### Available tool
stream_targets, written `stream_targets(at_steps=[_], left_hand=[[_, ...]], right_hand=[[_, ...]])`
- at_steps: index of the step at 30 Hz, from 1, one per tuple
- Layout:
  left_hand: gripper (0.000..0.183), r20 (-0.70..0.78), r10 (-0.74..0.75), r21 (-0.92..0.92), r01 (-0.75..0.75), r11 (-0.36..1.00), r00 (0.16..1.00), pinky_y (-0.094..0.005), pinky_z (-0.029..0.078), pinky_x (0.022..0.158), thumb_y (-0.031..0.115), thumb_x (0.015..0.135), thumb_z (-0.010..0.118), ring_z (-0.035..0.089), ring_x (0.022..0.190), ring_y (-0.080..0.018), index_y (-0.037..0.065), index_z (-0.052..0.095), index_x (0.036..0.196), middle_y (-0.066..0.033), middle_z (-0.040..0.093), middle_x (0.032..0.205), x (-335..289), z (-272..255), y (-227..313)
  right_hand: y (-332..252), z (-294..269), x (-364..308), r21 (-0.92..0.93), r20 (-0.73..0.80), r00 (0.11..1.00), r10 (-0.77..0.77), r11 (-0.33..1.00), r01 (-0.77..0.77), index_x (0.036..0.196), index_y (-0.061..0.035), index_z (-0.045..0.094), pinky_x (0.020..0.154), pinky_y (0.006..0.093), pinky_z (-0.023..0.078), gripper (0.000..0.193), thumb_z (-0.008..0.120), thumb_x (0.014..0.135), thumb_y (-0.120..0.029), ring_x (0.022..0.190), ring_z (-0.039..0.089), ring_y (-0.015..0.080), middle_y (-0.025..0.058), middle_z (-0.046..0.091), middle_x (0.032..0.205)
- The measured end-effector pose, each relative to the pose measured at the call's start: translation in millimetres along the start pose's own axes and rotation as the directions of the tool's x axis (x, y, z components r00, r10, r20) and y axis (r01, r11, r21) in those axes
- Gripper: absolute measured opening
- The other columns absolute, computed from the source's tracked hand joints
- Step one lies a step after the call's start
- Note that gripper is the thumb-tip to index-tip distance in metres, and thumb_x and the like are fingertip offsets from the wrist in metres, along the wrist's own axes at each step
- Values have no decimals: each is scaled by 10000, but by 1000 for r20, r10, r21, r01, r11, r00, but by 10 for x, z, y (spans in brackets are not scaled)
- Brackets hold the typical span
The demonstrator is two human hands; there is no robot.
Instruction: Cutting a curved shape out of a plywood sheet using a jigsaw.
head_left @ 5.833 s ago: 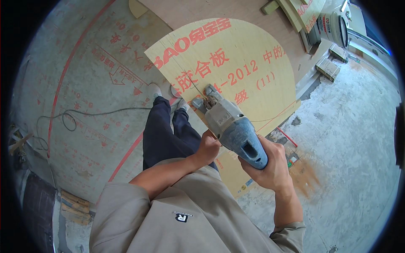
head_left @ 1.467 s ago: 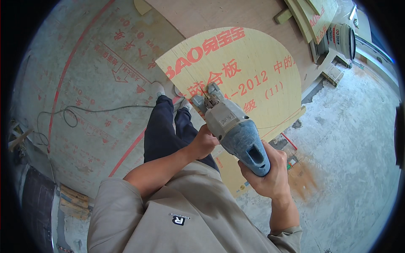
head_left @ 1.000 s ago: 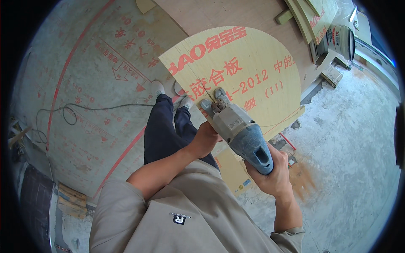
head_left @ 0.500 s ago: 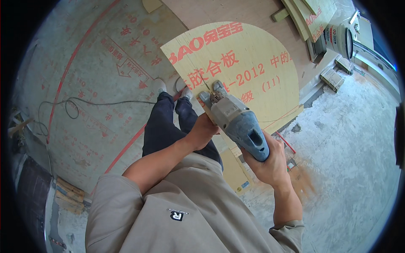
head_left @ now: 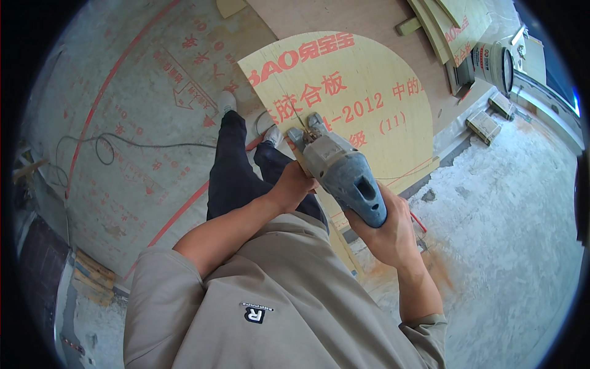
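My right hand [head_left: 388, 227] wraps the rear grip of a blue-and-grey jigsaw [head_left: 347, 172]. The tool's metal shoe rests on a yellowish plywood board [head_left: 362, 67] with red print and a rounded far edge. A thin dark line, a cut or a mark, runs over the board ahead of the jigsaw's front. Close by the tool's left side, my left hand [head_left: 296, 186] is closed at the board's near left edge, its fingertips partly hidden by the jigsaw. The blade cannot be seen.
A dark cable [head_left: 160, 146] loops over the marked floor at left, near my left shoe [head_left: 227, 101]. More plywood pieces [head_left: 439, 31] lie at the far right, beside a white bucket [head_left: 493, 61]. Brick-like blocks [head_left: 483, 125] sit on the rough concrete at right.
The jigsaw and my right hand have shifted slightly forward and left over the board. My left foot has stepped forward. My left hand stays at the board's edge.
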State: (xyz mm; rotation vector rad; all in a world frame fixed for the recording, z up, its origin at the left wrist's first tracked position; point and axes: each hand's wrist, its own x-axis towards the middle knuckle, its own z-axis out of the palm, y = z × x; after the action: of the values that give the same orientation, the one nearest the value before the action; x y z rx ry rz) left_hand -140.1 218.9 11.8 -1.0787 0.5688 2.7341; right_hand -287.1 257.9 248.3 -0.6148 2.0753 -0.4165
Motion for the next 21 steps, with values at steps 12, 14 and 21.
stream_targets(at_steps=[12,14,21], left_hand=[[324,-17,119,62,-118,991,993,-285,500,728,-121,857,579,629,885,-107,-25,641,1161,-47,682,1027,21,44,-21],[331,-33,145,74,-142,987,989,-283,494,723,-123,857,580,622,877,-103,-23,639,1167,-41,679,1022,16,46,-26],[302,-5,114,27,-114,993,993,-275,488,703,-86,899,628,611,823,-88,-9,641,1191,-31,686,1004,44,-11,-112]], right_hand=[[42,67,-66,-6,-22,993,114,993,-115,1118,3,718,821,349,551,307,802,835,-82,815,711,245,156,755,915],[52,81,-60,-7,-66,994,86,996,-87,1074,-1,713,779,357,551,260,797,841,-82,772,709,271,167,744,882],[187,68,-137,-48,-85,995,56,997,-61,972,-10,682,711,380,536,199,801,832,-83,699,678,315,172,695,798]])
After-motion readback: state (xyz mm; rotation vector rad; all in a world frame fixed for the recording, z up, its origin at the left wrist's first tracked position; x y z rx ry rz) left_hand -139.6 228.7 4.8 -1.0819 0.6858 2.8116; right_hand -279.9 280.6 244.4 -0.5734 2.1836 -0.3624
